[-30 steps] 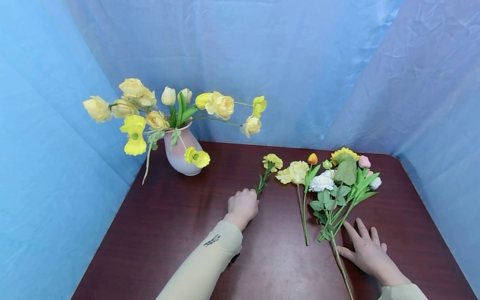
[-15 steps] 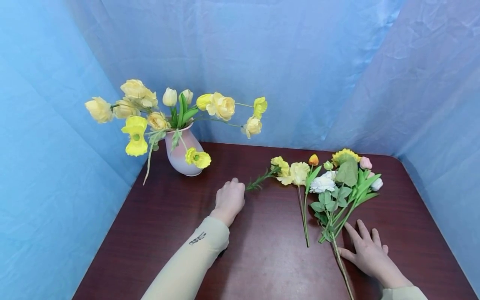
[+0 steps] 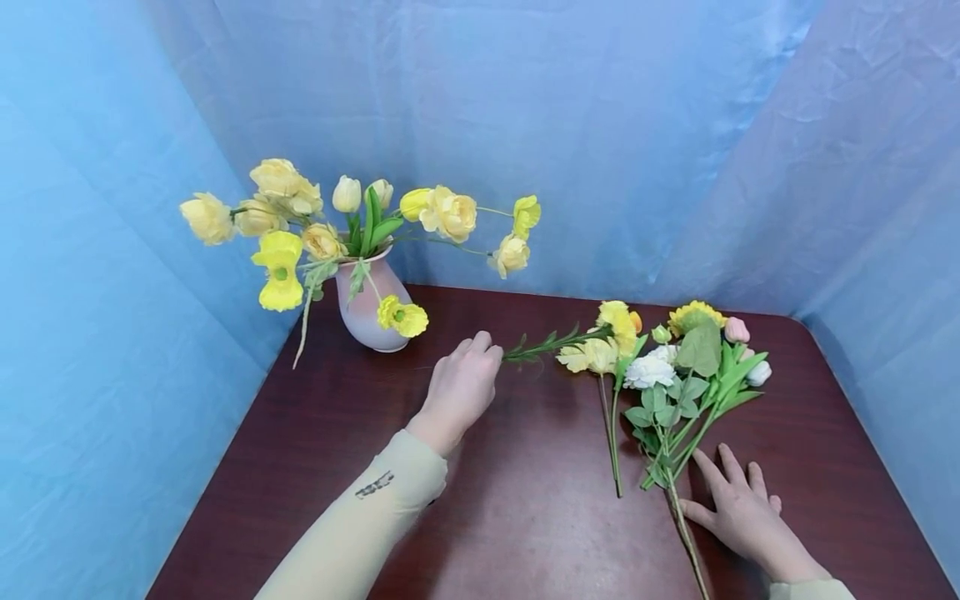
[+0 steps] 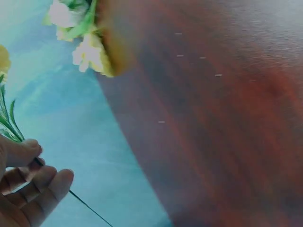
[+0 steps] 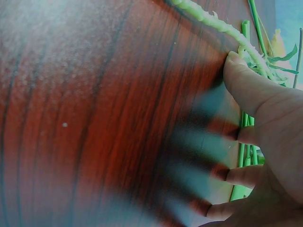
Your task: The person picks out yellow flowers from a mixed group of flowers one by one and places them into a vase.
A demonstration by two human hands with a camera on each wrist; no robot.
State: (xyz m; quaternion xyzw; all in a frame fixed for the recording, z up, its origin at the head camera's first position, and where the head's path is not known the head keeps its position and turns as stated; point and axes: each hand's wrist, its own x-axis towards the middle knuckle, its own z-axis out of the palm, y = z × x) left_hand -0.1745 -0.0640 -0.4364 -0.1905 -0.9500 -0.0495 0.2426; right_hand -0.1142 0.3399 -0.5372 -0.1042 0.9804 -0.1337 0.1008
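My left hand [image 3: 461, 387] pinches the thin stem of a yellow carnation [image 3: 618, 323] between thumb and fingers, above the table in the head view. Its bloom points right and overlaps the flowers lying there. In the left wrist view, the stem [image 4: 87, 205] runs out past the fingertips. A pink-and-white vase [image 3: 371, 308] with cream and yellow flowers stands to the left of this hand. My right hand [image 3: 741, 512] rests on the table with fingers spread, its thumb by the thick stem [image 3: 684, 533] of a white flower [image 3: 651, 368].
On the dark wooden table [image 3: 525, 517], a pale yellow flower [image 3: 600, 357], an orange tulip [image 3: 636, 322], a sunflower [image 3: 693, 317] and pink and white tulips [image 3: 737, 330] lie at the right. Blue curtains [image 3: 570, 142] surround the table's back and sides.
My left hand has moved left and away from me with the carnation, whose bloom has swung right across the lying flowers. My right hand has stayed in place.
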